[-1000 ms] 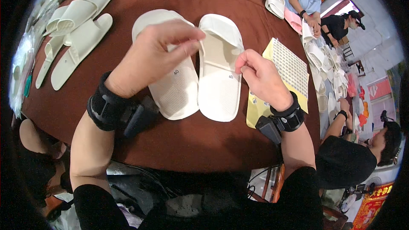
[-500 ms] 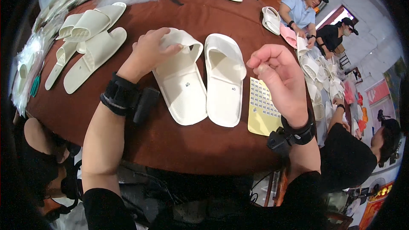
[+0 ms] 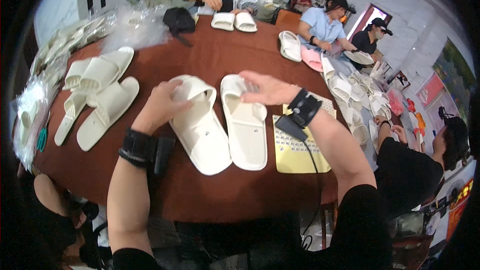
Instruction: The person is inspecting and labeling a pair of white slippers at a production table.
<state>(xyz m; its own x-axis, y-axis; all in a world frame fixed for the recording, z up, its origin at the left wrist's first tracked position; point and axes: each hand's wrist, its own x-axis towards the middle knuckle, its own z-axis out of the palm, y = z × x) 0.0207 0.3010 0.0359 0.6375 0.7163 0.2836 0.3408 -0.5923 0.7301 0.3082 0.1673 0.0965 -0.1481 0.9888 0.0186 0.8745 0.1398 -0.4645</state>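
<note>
Two off-white slide slippers lie side by side on the brown-covered table, toes away from me, each with a small dark mark on its insole. My left hand (image 3: pixel 162 106) is curved round the outer side of the strap of the left slipper (image 3: pixel 205 142), thumb laid across it. Over the strap of the right slipper (image 3: pixel 248 140) reaches my right hand (image 3: pixel 270 89), slightly blurred, with its fingers stretched out and thumb apart. Under my right wrist lies a yellow sticker sheet (image 3: pixel 297 160) with rows of small printed labels.
More white slippers (image 3: pixel 107 115) are stacked at the left, near teal-handled scissors (image 3: pixel 42 138) and plastic-wrapped slippers (image 3: pixel 30 112). A white pair (image 3: pixel 234 21) and a black cap (image 3: pixel 179 21) sit at the table's far side. Co-workers handle slippers at the right table (image 3: pixel 367 130).
My right hand has moved left from above the sticker sheet to the right slipper's strap, its curled fingers now extended. My left hand stays at the left slipper. The view has tilted up.
</note>
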